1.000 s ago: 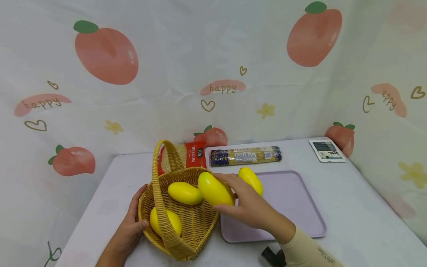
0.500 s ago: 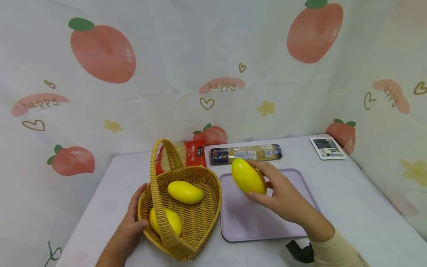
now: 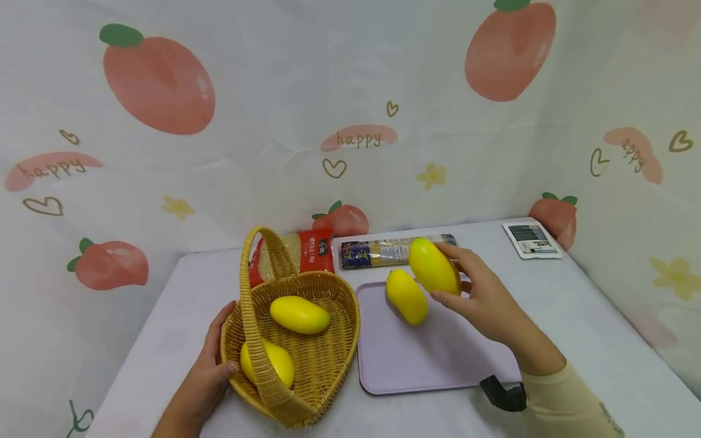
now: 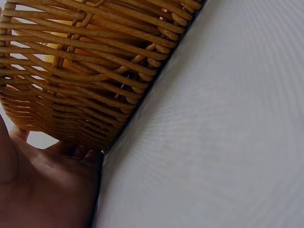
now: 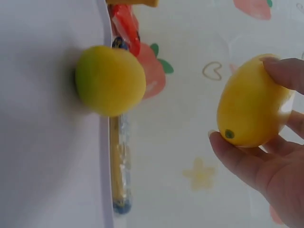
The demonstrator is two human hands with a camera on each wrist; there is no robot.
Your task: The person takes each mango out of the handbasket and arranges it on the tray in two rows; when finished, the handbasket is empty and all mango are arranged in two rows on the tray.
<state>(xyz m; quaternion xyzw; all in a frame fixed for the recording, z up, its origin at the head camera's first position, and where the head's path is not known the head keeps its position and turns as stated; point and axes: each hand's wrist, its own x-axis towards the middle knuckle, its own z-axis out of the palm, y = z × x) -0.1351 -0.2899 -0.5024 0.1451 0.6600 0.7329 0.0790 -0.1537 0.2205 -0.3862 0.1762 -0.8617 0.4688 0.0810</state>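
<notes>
My right hand [image 3: 487, 299] holds a yellow mango [image 3: 435, 266] between thumb and fingertips, raised over the purple tray [image 3: 427, 365]. In the right wrist view the thumb and fingers grip this mango [image 5: 256, 102] from two sides. A second mango [image 3: 406, 297] lies on the tray, left of the held one. My left hand [image 3: 205, 368] grips the left side of a wicker basket [image 3: 328, 359] with a tall handle; the left wrist view shows the palm [image 4: 52, 185] close against the woven wall. Inside the basket lie a mango [image 3: 300, 314] and another [image 3: 276, 365], partly hidden behind the handle.
A red-and-clear food packet [image 3: 314, 250] stands behind the basket. Along the back lies a long pack of noodles [image 3: 378, 252], partly behind the held mango. A white pouch [image 3: 531, 239] sits at the far right, before the printed curtain [image 3: 263, 109].
My right hand has carried its mango from above the basket rightward over the tray and up a little, uncovering the tray's mango. The left hand stays on the basket.
</notes>
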